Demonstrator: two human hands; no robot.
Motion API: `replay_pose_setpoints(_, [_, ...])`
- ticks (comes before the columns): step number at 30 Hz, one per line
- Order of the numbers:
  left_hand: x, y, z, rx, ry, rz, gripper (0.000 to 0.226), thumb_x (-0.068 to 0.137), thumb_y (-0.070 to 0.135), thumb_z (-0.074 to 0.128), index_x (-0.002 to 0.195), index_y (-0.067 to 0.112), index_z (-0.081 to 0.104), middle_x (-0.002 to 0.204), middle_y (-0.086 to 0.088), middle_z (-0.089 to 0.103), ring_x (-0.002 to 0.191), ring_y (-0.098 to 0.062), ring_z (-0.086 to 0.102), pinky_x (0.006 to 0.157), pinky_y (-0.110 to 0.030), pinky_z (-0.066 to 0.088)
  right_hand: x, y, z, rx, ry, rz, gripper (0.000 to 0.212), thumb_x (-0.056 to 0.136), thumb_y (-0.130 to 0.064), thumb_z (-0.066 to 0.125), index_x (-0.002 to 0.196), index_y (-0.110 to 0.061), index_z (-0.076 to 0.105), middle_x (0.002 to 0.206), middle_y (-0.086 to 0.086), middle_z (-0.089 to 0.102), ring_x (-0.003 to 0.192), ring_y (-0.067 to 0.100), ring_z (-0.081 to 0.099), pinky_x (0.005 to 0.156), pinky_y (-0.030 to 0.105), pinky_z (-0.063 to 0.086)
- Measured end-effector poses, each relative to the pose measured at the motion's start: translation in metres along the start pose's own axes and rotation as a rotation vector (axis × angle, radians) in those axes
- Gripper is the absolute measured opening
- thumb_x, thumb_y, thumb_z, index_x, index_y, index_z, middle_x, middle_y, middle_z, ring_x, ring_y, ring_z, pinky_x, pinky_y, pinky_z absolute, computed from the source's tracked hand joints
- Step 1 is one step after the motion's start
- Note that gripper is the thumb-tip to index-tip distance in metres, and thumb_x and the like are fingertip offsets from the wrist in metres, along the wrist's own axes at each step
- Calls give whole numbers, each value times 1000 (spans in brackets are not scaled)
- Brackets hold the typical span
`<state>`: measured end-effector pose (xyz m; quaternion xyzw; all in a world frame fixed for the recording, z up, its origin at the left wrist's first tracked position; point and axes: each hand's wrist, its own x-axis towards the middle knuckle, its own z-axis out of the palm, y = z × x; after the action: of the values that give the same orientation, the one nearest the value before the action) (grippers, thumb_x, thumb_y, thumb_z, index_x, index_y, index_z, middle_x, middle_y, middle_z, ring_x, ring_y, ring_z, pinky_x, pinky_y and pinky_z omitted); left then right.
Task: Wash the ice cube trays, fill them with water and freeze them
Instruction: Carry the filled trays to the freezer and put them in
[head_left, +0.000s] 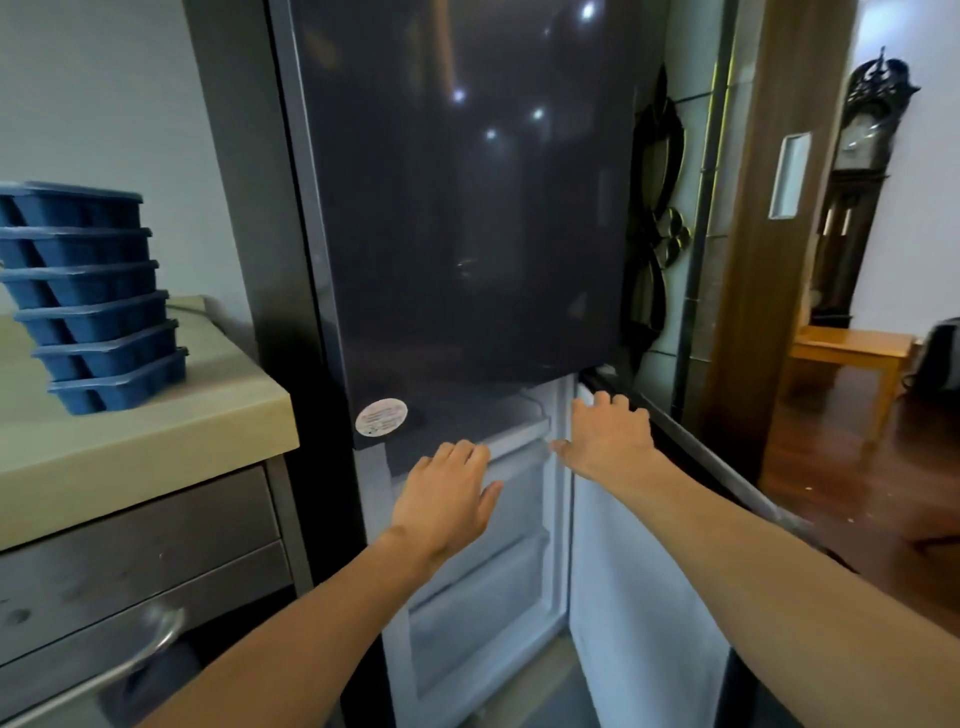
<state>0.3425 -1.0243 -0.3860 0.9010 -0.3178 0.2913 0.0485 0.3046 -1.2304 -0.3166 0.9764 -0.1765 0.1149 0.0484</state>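
Note:
A leaning stack of several blue ice cube trays (98, 306) stands on the beige countertop (156, 436) at the left. The tall dark fridge (457, 208) fills the middle; its lower freezer door (639, 597) is swung open to the right. Inside, white freezer drawers (519, 499) show. My left hand (447, 499) rests on the front of the top drawer, fingers curled over its upper edge. My right hand (608, 436) grips the top edge of the open freezer door.
A steel cabinet with drawers and a curved handle (150, 644) sits under the countertop. A wooden door frame (753, 260) stands right of the fridge. Beyond it are a wooden table (852, 348), a tall clock (862, 171) and a dark wood floor.

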Motion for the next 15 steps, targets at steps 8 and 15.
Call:
replay_pose_setpoints(8, [59, -7, 77, 29, -284, -171, 49, 99, 54, 43, 136, 22, 43, 137, -1, 49, 122, -26, 49, 95, -43, 45, 92, 51, 58, -26, 89, -21, 74, 98, -61, 49, 156, -19, 31, 167, 17, 14, 153, 45, 9, 119, 62, 18])
replay_pose_setpoints(15, [110, -19, 137, 139, -537, -325, 80, 96, 58, 50, 158, 20, 17, 162, -7, 22, 145, -31, 30, 117, -52, 28, 142, 98, 103, -169, 89, 23, 89, 95, -65, 50, 161, -17, 15, 167, 22, 15, 150, 50, 17, 120, 63, 18])
